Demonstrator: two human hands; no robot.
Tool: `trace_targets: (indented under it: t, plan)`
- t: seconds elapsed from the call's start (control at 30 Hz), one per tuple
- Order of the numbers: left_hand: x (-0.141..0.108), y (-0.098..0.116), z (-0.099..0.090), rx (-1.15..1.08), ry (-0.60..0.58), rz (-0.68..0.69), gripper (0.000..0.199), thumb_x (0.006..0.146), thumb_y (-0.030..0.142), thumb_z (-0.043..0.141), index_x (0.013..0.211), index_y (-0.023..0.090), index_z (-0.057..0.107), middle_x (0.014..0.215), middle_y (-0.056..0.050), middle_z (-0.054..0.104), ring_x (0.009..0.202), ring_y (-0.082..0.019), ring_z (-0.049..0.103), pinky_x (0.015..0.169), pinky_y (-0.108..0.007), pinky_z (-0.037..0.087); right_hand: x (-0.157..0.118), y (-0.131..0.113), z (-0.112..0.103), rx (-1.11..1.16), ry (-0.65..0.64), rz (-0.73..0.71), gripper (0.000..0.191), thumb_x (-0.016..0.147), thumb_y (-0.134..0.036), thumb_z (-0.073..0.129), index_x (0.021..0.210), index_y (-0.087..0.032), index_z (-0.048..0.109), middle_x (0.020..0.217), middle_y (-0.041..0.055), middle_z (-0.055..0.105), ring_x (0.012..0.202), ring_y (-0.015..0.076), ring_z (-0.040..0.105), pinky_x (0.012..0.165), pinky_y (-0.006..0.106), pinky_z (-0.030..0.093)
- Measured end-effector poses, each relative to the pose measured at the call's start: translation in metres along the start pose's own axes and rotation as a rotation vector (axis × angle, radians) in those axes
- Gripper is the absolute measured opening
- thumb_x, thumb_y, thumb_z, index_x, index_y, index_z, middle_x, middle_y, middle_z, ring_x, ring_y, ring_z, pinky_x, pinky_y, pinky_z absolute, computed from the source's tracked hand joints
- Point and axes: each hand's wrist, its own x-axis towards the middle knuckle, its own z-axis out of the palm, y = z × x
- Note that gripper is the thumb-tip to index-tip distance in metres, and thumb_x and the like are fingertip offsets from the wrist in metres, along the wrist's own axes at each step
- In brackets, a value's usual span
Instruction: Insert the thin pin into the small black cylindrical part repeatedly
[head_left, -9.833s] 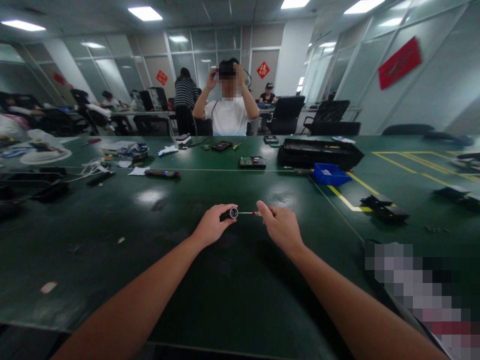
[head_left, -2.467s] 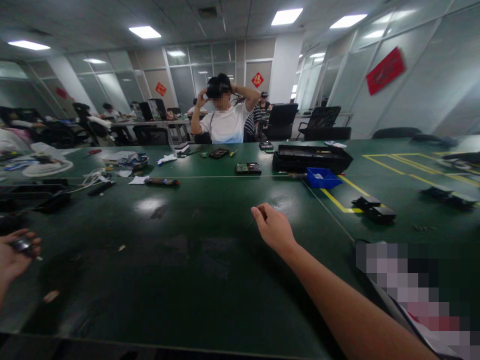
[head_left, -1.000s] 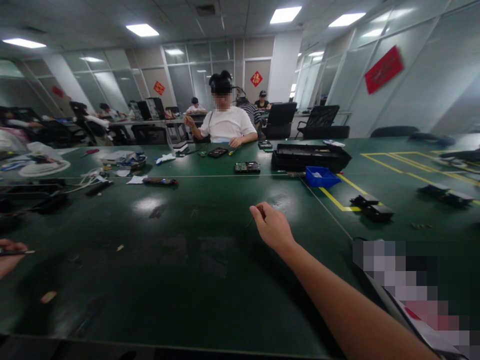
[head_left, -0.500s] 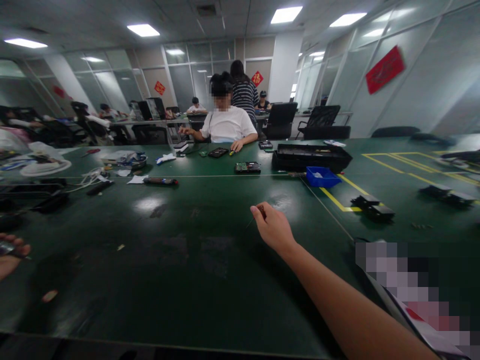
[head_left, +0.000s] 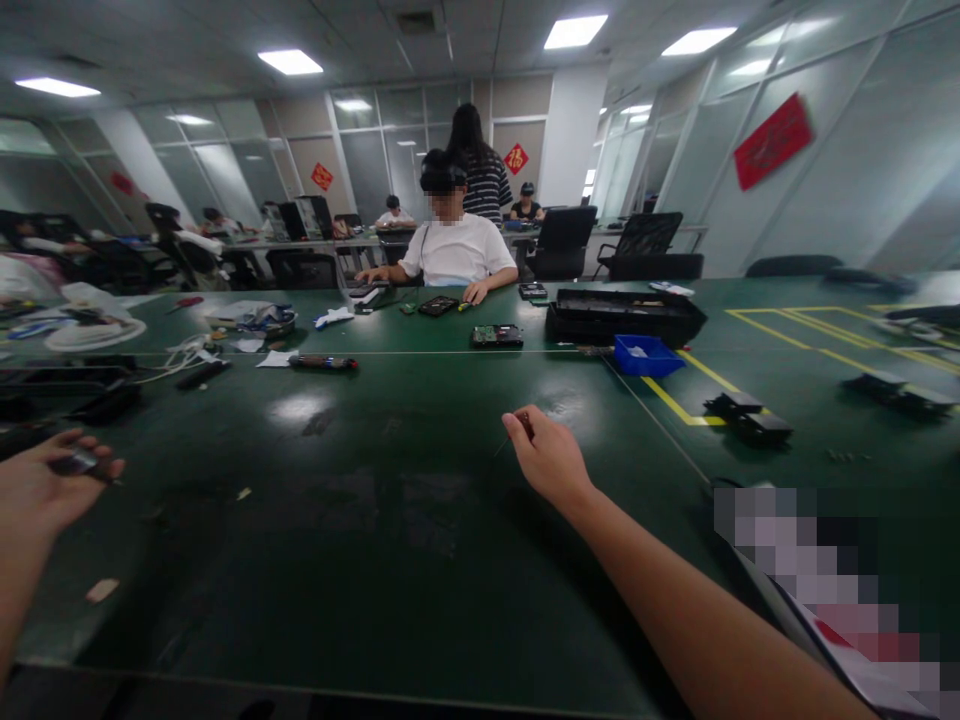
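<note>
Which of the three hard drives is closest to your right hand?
The hard drive with green circuitry on top, the front one. The black drive and the drive by the long black case lie farther from the right hand.

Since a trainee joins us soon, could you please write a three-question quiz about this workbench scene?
1. What colour is the open bin beside the long black case? (a) red (b) blue (c) white
2. True or false: the left hand holds a dark, shiny object, and the right hand a thin-shafted tool.
3. Complete: from the camera, the green circuit board lies to the ____ of that bin.

Key: 1 b; 2 true; 3 left.
</note>
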Motion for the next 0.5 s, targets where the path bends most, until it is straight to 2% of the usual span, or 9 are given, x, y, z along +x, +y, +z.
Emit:
trace_targets:
  t: [0.07, 0.17, 0.3, 0.37, 0.5]
  plan:
    - [-0.008, -0.001, 0.016, -0.044, -0.070, -0.011, 0.027, 0.068, -0.010, 0.041, 0.080, 0.013, 0.051, 0.065, 0.005, 0.055, 0.062, -0.010, 0.052, 0.067, -0.028, 0.050, 0.000, 0.001, 0.001, 0.001, 0.007, -0.003, 0.037, 0.102, -0.049, 0.040, 0.093, -0.022, 0.062, 0.076, 0.0030, 0.067, 0.068, 0.0186, 0.062, 0.060, 0.030, 0.041]
    - [-0.025, -0.005, 0.048, -0.089, -0.160, 0.024, 0.023, 0.073, -0.006, 0.044, 0.082, 0.013, 0.054, 0.069, 0.001, 0.057, 0.065, -0.012, 0.054, 0.069, -0.033, 0.051, 0.001, 0.001, 0.001, -0.013, 0.017, -0.005, 0.036, 0.101, -0.049, 0.040, 0.092, -0.022, 0.063, 0.074, 0.0027, 0.067, 0.067, 0.0189, 0.062, 0.059, 0.030, 0.040]
    - [-0.063, -0.012, 0.098, -0.161, -0.278, -0.025, 0.021, 0.079, 0.000, 0.043, 0.087, 0.014, 0.057, 0.072, -0.002, 0.056, 0.068, -0.013, 0.053, 0.072, -0.035, 0.051, 0.001, 0.000, 0.001, -0.018, 0.014, -0.003, 0.036, 0.102, -0.048, 0.040, 0.092, -0.022, 0.063, 0.075, 0.0030, 0.068, 0.068, 0.0189, 0.063, 0.060, 0.030, 0.039]
    - [-0.085, -0.016, 0.121, -0.178, -0.409, -0.057, 0.024, 0.077, 0.000, 0.046, 0.092, 0.014, 0.057, 0.074, -0.002, 0.055, 0.069, -0.014, 0.053, 0.073, -0.035, 0.051, 0.001, 0.000, 0.001, -0.013, 0.011, -0.003, 0.036, 0.101, -0.048, 0.040, 0.093, -0.021, 0.063, 0.076, 0.0029, 0.068, 0.068, 0.0188, 0.063, 0.060, 0.029, 0.039]
    - [-0.126, -0.028, 0.165, -0.240, -0.592, -0.075, 0.030, 0.069, 0.001, 0.049, 0.095, 0.013, 0.059, 0.075, -0.003, 0.054, 0.071, -0.015, 0.053, 0.070, -0.032, 0.051, 0.000, -0.001, 0.001, -0.020, 0.024, -0.007, 0.035, 0.102, -0.047, 0.041, 0.094, -0.021, 0.062, 0.077, 0.0032, 0.068, 0.070, 0.0189, 0.063, 0.061, 0.029, 0.040]
